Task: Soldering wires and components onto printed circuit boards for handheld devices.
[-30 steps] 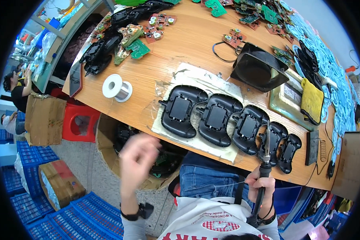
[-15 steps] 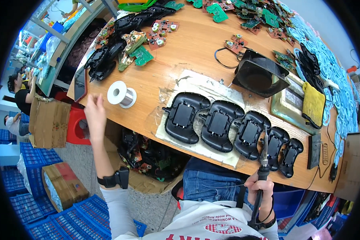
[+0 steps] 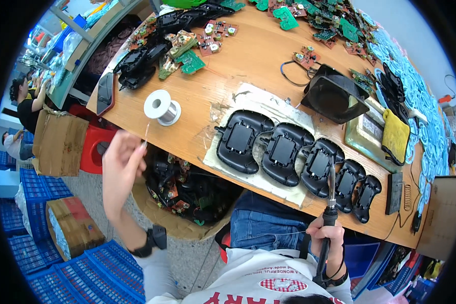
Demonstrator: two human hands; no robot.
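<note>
My left hand (image 3: pixel 120 169) is at the near-left table edge, thumb and fingers pinched on thin solder wire (image 3: pixel 147 133) that runs up to a white spool (image 3: pixel 158 105). A soldering iron (image 3: pixel 331 215) with a dark handle is gripped in my right hand (image 3: pixel 327 238), its metal tip pointing away from me over the game controllers. A thin strand also leaves the right fingers toward the left. Several black controller shells lie in a row on a pale board, including one at the left (image 3: pixel 239 138), one beside it (image 3: pixel 282 152) and one near the iron's tip (image 3: pixel 319 161).
A black square fan (image 3: pixel 335 93) stands behind the row, near a yellow glove (image 3: pixel 396 136). Circuit boards (image 3: pixel 190 62) and black shells (image 3: pixel 137 66) are piled at the back left. A phone (image 3: pixel 105 93) lies at the left edge. Below is a carton of parts (image 3: pixel 215 230).
My left hand has come down and toward me from beside the spool, with wire now visible between them. My right hand keeps the iron in nearly the same place. The view has shifted slightly.
</note>
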